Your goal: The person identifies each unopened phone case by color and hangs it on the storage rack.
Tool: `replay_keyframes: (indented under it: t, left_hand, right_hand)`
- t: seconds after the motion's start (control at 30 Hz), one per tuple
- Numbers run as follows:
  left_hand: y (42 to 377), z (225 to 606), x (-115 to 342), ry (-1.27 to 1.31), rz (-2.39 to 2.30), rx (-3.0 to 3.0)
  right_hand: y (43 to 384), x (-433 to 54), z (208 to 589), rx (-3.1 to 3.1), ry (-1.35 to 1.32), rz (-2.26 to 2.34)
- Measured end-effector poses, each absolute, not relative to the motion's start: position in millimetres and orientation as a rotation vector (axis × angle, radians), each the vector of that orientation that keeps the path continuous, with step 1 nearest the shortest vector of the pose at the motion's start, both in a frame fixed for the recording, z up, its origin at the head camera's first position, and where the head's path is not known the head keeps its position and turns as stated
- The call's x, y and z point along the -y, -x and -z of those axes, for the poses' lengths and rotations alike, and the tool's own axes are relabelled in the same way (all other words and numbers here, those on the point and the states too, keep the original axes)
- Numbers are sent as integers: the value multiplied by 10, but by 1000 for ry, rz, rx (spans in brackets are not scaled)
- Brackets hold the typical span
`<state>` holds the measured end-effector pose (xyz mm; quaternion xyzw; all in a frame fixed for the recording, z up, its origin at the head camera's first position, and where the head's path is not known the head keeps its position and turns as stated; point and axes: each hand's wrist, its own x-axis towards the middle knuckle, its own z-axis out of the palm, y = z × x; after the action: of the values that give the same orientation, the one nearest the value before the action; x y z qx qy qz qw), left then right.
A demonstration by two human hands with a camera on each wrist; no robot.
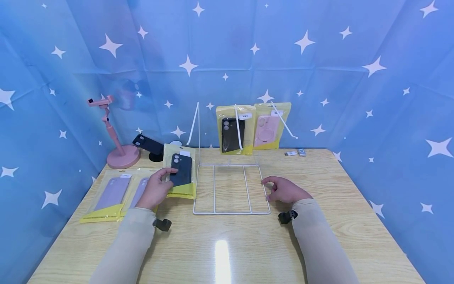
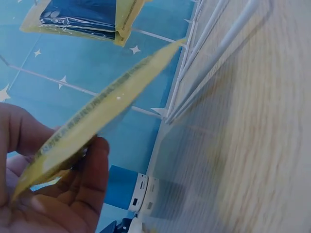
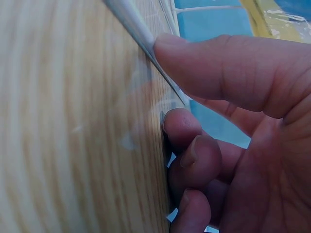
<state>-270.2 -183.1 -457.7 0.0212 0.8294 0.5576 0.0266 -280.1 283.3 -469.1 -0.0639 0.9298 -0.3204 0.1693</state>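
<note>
Two hands | left hand (image 1: pixel 156 190) pinches case packet (image 1: pixel 181 170) | right hand (image 1: pixel 285 190) – fingers curled, touching rack (image 1: pixel 230 213) edge

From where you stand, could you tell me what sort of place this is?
Probably a staged tabletop set for displaying phone accessories: a star-print blue backdrop encloses a wooden table with a white wire display rack and bagged phone cases.
</note>
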Motion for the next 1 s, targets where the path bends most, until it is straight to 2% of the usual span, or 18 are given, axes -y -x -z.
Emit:
replay_keyframes:
  t: [1.0]
  left_hand:
    - [2662, 4673, 1662, -197, -2335, -2323]
  right_hand:
    - [2766, -2807, 4668, -2660, 176, 905]
